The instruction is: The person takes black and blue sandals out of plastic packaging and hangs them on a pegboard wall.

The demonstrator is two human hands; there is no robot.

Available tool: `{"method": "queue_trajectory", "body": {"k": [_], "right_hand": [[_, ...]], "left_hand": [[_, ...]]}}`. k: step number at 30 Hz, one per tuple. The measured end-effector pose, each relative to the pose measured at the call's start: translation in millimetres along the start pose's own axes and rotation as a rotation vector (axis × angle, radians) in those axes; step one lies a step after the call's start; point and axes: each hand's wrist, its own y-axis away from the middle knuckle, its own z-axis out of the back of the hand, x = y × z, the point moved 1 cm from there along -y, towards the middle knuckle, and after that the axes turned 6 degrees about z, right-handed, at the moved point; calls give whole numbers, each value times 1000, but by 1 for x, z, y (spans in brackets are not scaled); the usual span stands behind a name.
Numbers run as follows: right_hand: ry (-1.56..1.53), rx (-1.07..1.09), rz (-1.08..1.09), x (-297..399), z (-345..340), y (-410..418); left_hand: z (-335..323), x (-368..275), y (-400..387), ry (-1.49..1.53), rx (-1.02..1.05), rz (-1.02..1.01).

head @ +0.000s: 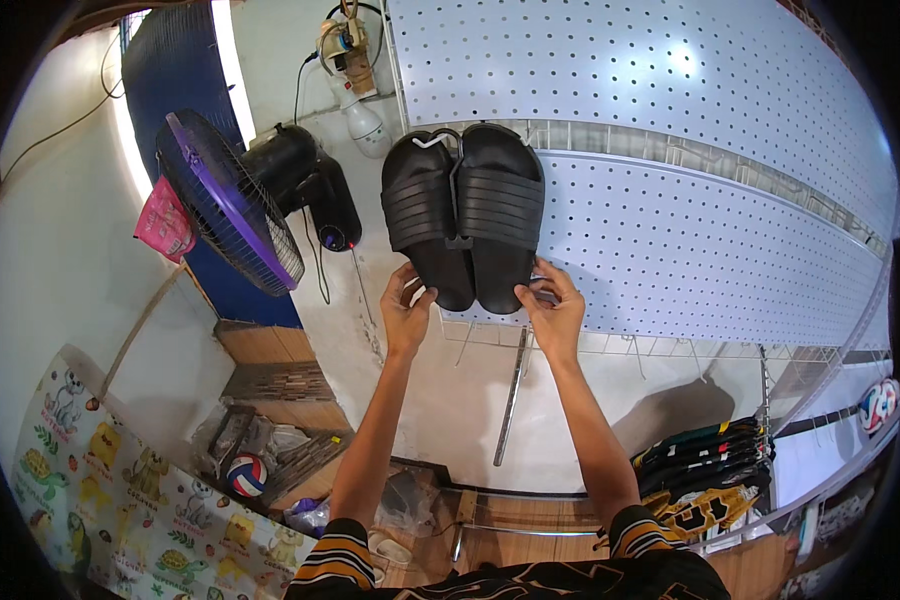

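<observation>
A pair of black slide sandals (499,210) hangs by a black plastic hanger (456,187) from a white metal hook (429,141) at the upper edge of the lower pegboard. The toe ends point up and the heels down. My left hand (409,304) pinches the lower outer edge of the left sandal between thumb and fingers. On the other side, my right hand (551,304) grips the right sandal's heel edge in the same way. Behind the sandals is the white perforated pegboard (667,232); the fingertips behind the soles are partly hidden.
A purple-rimmed wall fan (229,202) and a light bulb (367,127) are at the left. Wire hooks (637,356) stick out below the pegboard. Dark garments (705,457) hang at the lower right. Low left are wooden steps (285,390) with a ball (247,475).
</observation>
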Motion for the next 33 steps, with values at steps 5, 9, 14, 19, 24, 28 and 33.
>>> {"method": "queue_trajectory", "body": {"k": [5, 9, 14, 19, 24, 28, 33], "right_hand": [[71, -26, 17, -2, 0, 7], [46, -26, -16, 8, 1, 12], [85, -105, 60, 34, 6, 39], [99, -172, 73, 90, -4, 131], [-121, 366, -80, 132, -46, 302], [-191, 1055, -229, 153, -62, 455], [-489, 1586, -157, 174, -64, 640]], "left_hand": [[-1, -1, 6, 30, 32, 33], [4, -8, 13, -20, 49, 4], [26, -24, 50, -50, 14, 143], [97, -31, 188, -134, -38, 294], [194, -22, 471, -153, -222, 708], [242, -88, 736, -388, -714, 915], [244, -249, 1092, -770, -1616, 823]]}}
